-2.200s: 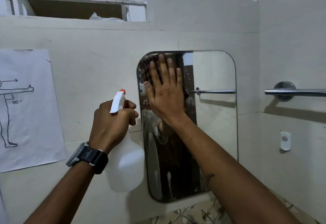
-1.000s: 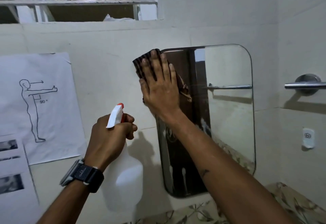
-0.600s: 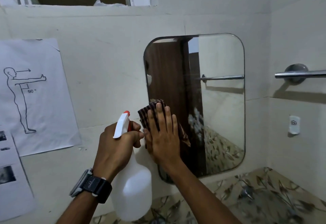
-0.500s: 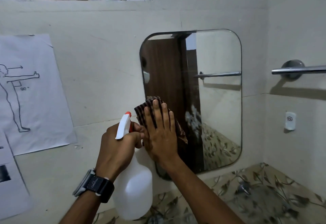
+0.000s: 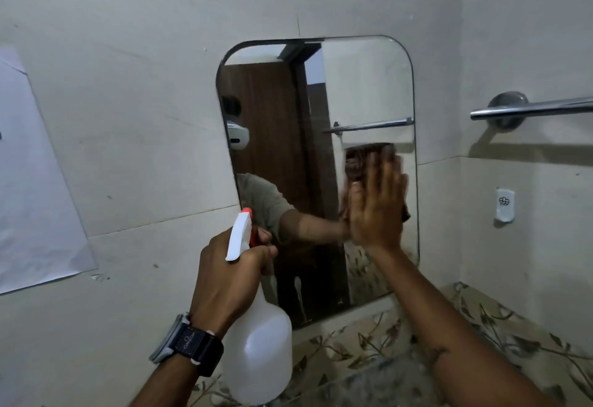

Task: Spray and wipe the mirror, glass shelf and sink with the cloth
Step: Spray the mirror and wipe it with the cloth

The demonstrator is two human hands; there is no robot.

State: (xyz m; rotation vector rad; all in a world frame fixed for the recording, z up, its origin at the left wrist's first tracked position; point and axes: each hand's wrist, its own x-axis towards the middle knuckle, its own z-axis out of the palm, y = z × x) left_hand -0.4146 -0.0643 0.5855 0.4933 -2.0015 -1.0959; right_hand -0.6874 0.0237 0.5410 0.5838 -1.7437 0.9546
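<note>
A rounded rectangular mirror [image 5: 362, 85] hangs on the pale tiled wall. My right hand [image 5: 377, 206] lies flat against its right side and presses a dark brown striped cloth [image 5: 361, 159] to the glass; the cloth shows above and beside my fingers. My left hand [image 5: 229, 278] grips the neck of a white spray bottle [image 5: 258, 352] with a white and orange trigger head, held in front of the mirror's lower left corner. The glass shelf and the sink are not visible.
A chrome towel bar [image 5: 532, 109] is fixed to the right wall. A small white hook [image 5: 504, 204] sits below it. A sheet of paper [image 5: 35, 188] is taped at the left. Leaf-patterned tiles [image 5: 369, 342] run under the mirror.
My right hand has slid the cloth from the mirror's left edge across to its right side. The bottle stays in my left hand. The view has shifted.
</note>
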